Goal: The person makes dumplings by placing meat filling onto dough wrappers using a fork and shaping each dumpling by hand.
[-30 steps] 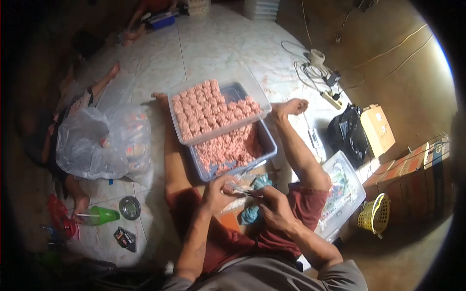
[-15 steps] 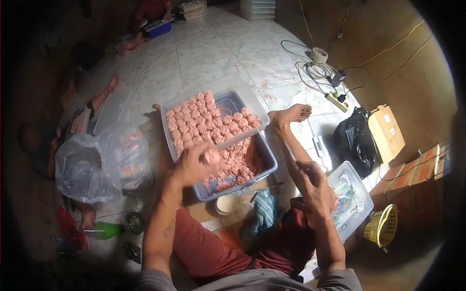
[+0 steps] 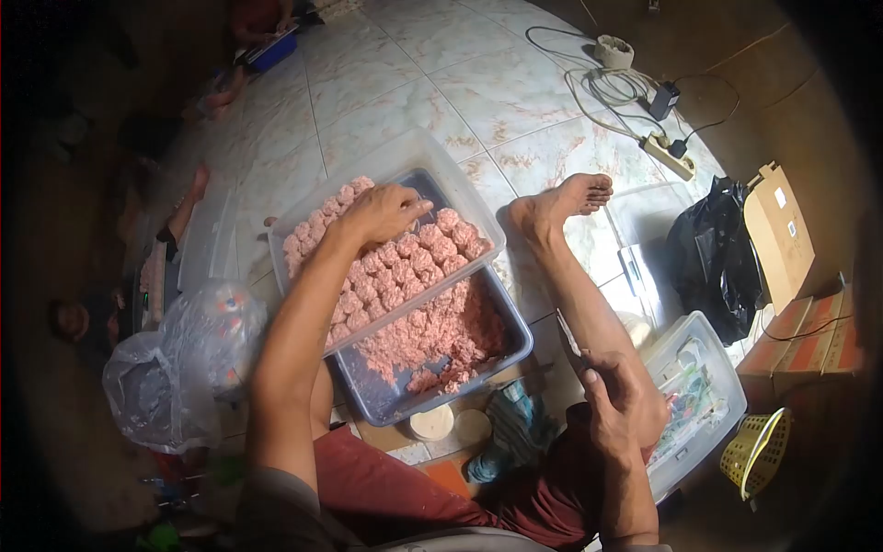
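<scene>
My left hand (image 3: 384, 217) reaches over the clear plastic tray (image 3: 460, 170), fingers curled down at the bare part beside the rows of pink balls (image 3: 391, 276). What its fingers hold is hidden. Beneath that tray sits a blue-grey tub (image 3: 520, 336) with loose pink minced mixture (image 3: 414, 340). Near my bent knee, my right hand (image 3: 614, 405) is closed around a thin metal tool (image 3: 568, 333) that points up and left. A striped blue-green cloth (image 3: 510, 428) and a round pale container (image 3: 431, 422) lie between my legs.
Plastic bags (image 3: 212, 322) stand at left, near other people. On the right are a power strip (image 3: 670, 156) with cables, a black bag (image 3: 713, 258), a cardboard box (image 3: 780, 235), a clear bin (image 3: 690, 396) and a yellow basket (image 3: 756, 453).
My left hand went from between my legs, with a pink ball showing in it, up to the tray's bare part. My right hand moved away rightward to my knee with the tool.
</scene>
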### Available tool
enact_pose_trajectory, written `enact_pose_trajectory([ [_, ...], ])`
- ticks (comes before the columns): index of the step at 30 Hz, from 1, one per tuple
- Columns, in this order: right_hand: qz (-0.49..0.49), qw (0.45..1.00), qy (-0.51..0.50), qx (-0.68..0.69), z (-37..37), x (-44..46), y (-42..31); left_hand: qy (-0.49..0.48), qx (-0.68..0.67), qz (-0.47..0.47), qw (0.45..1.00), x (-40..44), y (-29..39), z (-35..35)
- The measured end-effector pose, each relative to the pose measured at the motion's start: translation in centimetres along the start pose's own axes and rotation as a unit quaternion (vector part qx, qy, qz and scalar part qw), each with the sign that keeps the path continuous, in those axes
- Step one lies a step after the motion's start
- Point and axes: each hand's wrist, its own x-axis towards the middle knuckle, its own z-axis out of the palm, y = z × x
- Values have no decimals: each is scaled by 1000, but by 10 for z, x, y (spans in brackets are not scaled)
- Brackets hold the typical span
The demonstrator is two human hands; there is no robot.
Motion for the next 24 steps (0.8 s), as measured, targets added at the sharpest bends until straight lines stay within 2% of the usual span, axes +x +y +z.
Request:
enact_pose_trajectory([
  [2, 39, 998, -9, 40, -1, -3, -4, -30, 5, -2, 1000, 0, 1, -1],
  [5, 2, 999, -31, 18, -5, -1, -7, -62, 0, -25, 998, -3, 10, -9],
  [7, 19, 999, -29, 32, -4, -2, -6, -73, -8, -42, 996, -6, 9, -3],
  [9, 33, 998, -26, 39, -4, -5, -5, 159, -89, 40, 982, -14, 10, 7],
  [10, 65, 995, -12, 76, -3, -6, -2, 163, -92, 41, 982, -21, 14, 5],
  [12, 92, 990, -4, 109, -3, -6, 3, 288, -170, 29, 942, -48, 27, -7],
  [15, 120, 987, -28, 102, -3, -4, 4, 315, -211, 20, 925, -136, 52, -17],
  [17, 79, 993, -37, 78, 3, -4, 6, 297, -333, 30, 894, -204, 65, 7],
  [18, 34, 996, -30, 78, 9, -3, 18, 306, -346, 17, 887, -235, 75, 26],
  [19, 36, 996, -33, 68, 13, -2, 17, 313, -362, 3, 878, -261, 87, 47],
  [21, -148, 977, -44, -148, 22, 0, 5, 273, -350, 5, 896, -301, 111, 86],
  [23, -142, 958, -87, -232, 33, -1, -36, 223, -285, 11, 932, -329, 108, 142],
  [24, -134, 937, -122, -298, 38, 0, -51, 238, -217, 41, 946, -337, 104, 165],
])
